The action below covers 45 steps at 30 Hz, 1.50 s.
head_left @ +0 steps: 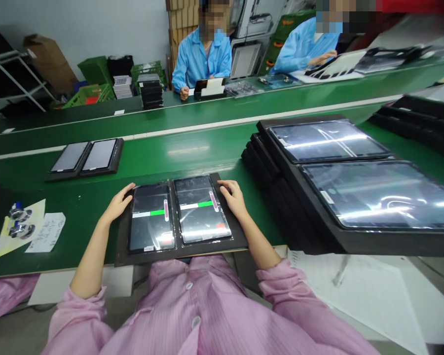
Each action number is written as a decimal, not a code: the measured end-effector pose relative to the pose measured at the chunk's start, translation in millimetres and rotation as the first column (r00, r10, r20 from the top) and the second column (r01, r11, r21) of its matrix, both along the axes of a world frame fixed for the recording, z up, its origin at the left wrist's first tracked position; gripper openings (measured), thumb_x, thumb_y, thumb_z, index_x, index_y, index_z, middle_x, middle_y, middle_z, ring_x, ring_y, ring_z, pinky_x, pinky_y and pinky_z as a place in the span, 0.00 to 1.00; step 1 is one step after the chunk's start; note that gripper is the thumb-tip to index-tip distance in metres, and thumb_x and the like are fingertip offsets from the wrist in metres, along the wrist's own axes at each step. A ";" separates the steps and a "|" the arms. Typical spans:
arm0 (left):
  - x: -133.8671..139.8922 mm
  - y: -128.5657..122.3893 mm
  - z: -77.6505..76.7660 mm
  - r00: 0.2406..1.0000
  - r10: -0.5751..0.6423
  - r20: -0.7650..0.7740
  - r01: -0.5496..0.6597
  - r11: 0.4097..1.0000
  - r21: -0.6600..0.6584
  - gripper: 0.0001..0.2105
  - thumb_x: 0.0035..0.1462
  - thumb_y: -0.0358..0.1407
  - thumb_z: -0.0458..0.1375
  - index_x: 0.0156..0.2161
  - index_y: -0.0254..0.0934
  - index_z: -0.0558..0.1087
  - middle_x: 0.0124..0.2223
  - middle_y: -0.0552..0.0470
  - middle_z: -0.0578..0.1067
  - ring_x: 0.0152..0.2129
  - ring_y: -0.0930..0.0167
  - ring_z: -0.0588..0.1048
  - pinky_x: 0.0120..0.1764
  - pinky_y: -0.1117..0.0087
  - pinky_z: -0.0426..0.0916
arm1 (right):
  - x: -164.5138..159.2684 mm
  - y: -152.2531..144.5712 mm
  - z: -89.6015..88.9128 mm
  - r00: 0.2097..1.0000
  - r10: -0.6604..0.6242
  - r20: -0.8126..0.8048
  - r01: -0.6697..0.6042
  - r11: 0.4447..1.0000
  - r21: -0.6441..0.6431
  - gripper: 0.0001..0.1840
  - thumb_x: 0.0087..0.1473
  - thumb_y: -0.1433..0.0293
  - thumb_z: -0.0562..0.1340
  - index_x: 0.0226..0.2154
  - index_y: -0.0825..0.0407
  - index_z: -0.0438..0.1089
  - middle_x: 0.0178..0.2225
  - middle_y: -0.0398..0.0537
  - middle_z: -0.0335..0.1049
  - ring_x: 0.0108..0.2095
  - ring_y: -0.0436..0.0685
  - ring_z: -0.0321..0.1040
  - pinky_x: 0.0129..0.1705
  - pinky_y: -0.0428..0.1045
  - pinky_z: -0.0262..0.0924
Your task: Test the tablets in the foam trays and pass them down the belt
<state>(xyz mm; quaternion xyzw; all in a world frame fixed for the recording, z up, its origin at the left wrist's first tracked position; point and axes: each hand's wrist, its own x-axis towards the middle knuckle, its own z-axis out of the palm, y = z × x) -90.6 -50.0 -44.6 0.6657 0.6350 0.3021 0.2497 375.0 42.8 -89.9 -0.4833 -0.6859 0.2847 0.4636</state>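
Pink striped shirt (210,305) lies nearest, at six o'clock; just beyond it, a black tray (123,241) sits on the green bench (81,217), bearing two lit tablets (202,217). The left hand (117,204) holds the tray near ten o'clock, the right hand (235,198) near two, fingers at its edges; how firmly, I cannot tell. It should handle as stiff and fairly light, but the glossy tablets look slippery and breakable, so the tray's sides at nine and three o'clock seem the best hold

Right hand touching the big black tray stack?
Apart: the head view shows a strip of green table between the right hand and the big black tray stack.
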 end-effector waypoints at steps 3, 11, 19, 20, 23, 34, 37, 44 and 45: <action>5.0 2.2 -4.1 1.000 0.005 -0.026 -0.005 1.000 0.026 0.32 0.62 0.50 0.51 0.66 0.34 0.61 0.66 0.38 0.66 0.64 0.60 0.63 0.67 0.54 0.53 | -3.8 2.0 7.7 0.994 -0.006 0.111 0.004 1.000 0.018 0.22 0.60 0.54 0.57 0.47 0.48 0.75 0.46 0.55 0.66 0.52 0.67 0.64 0.57 0.64 0.59; 12.8 9.1 -29.2 0.978 0.161 0.132 -0.171 0.983 0.071 0.31 0.62 0.44 0.44 0.68 0.34 0.55 0.67 0.39 0.63 0.66 0.63 0.60 0.67 0.57 0.54 | -6.2 6.0 -0.2 0.995 -0.055 0.085 0.052 0.998 0.041 0.22 0.61 0.56 0.53 0.49 0.48 0.72 0.46 0.55 0.68 0.50 0.67 0.64 0.56 0.63 0.59; 9.9 1.5 -31.0 0.978 0.089 0.191 -0.102 0.993 0.060 0.43 0.43 0.35 0.46 0.70 0.36 0.54 0.69 0.47 0.61 0.67 0.61 0.57 0.68 0.54 0.50 | 3.4 12.4 -21.7 0.994 -0.103 -0.029 0.103 0.994 -0.025 0.20 0.57 0.56 0.55 0.46 0.49 0.71 0.45 0.55 0.71 0.45 0.65 0.68 0.53 0.63 0.62; 9.5 0.6 -31.6 0.972 0.066 0.226 -0.084 0.994 0.071 0.45 0.43 0.35 0.45 0.71 0.34 0.51 0.70 0.46 0.60 0.68 0.62 0.56 0.68 0.54 0.51 | 4.1 13.3 -23.4 0.993 -0.109 -0.052 0.107 0.993 -0.040 0.20 0.56 0.56 0.56 0.46 0.49 0.71 0.45 0.55 0.71 0.45 0.65 0.68 0.53 0.63 0.62; 9.1 -1.6 -33.5 0.965 0.017 0.261 -0.037 0.997 0.073 0.47 0.41 0.34 0.45 0.71 0.31 0.46 0.71 0.45 0.57 0.68 0.62 0.55 0.68 0.55 0.51 | 5.9 15.1 -23.4 0.986 -0.122 -0.116 0.113 0.990 -0.082 0.21 0.56 0.56 0.56 0.47 0.49 0.70 0.45 0.56 0.72 0.45 0.65 0.69 0.52 0.64 0.63; 17.6 -2.0 -0.1 0.988 -0.012 -0.151 -0.004 0.994 -0.107 0.46 0.51 0.41 0.59 0.72 0.44 0.43 0.72 0.41 0.52 0.68 0.52 0.50 0.67 0.43 0.45 | -37.2 -77.2 52.4 0.669 0.448 0.593 -0.582 0.812 0.043 0.21 0.61 0.51 0.62 0.55 0.31 0.73 0.62 0.53 0.61 0.60 0.74 0.56 0.61 0.74 0.46; 48.4 4.2 16.0 0.947 -0.012 -0.320 -0.031 0.991 -0.127 0.44 0.55 0.47 0.63 0.71 0.50 0.46 0.73 0.39 0.48 0.69 0.46 0.47 0.62 0.29 0.37 | -50.9 -90.8 57.5 0.592 0.480 0.647 -0.639 0.769 0.014 0.21 0.58 0.54 0.66 0.54 0.30 0.74 0.65 0.51 0.58 0.62 0.77 0.53 0.63 0.78 0.39; 127.4 36.2 44.0 0.745 -0.319 -0.586 0.264 0.948 -0.180 0.29 0.63 0.59 0.52 0.64 0.48 0.66 0.73 0.36 0.50 0.69 0.42 0.46 0.58 0.25 0.24 | -27.7 -20.0 43.6 0.850 0.297 0.435 -0.366 0.927 0.084 0.17 0.62 0.51 0.58 0.43 0.36 0.80 0.60 0.50 0.64 0.60 0.71 0.56 0.63 0.73 0.42; 130.8 41.7 45.8 0.735 -0.333 -0.591 0.269 0.943 -0.196 0.28 0.64 0.58 0.50 0.62 0.46 0.68 0.71 0.35 0.54 0.68 0.43 0.49 0.59 0.26 0.24 | -23.3 -5.5 35.7 0.927 0.177 0.332 -0.212 0.975 0.072 0.20 0.62 0.50 0.57 0.46 0.39 0.79 0.57 0.54 0.66 0.59 0.71 0.58 0.62 0.72 0.47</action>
